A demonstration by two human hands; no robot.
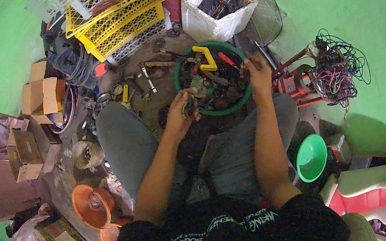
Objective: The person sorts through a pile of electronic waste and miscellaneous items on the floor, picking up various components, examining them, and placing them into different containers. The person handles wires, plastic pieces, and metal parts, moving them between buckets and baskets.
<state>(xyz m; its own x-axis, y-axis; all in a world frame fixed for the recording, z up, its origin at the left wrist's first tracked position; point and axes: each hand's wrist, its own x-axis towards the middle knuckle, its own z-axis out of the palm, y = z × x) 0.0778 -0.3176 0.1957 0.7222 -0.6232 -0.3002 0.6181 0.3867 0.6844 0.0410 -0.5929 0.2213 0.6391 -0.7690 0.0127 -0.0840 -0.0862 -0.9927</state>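
A green plastic basin [176, 79] stands before my bent knees, filled with dark loose parts and tools. At its near left side, my left hand [179, 117] is curled around a small grimy part [188, 107], mostly covered by the fingers. My right hand [259, 74] is at the basin's right rim, fingers bent inward; something small and dark shows by the fingertips, but whether it is held is unclear. A yellow U-shaped handle [209, 59] lies on top of the heap. Beside it is a red-handled tool [226, 58].
A metal wrench [149, 80] lies on the floor left of the basin. Yellow plastic crates [125, 25] and a white foam box [197, 25] stand beyond. Tangled wires [335, 77] sit at the right. Cardboard boxes [25, 150], an orange basin [91, 204] and a light green basin [311, 157] flank me.
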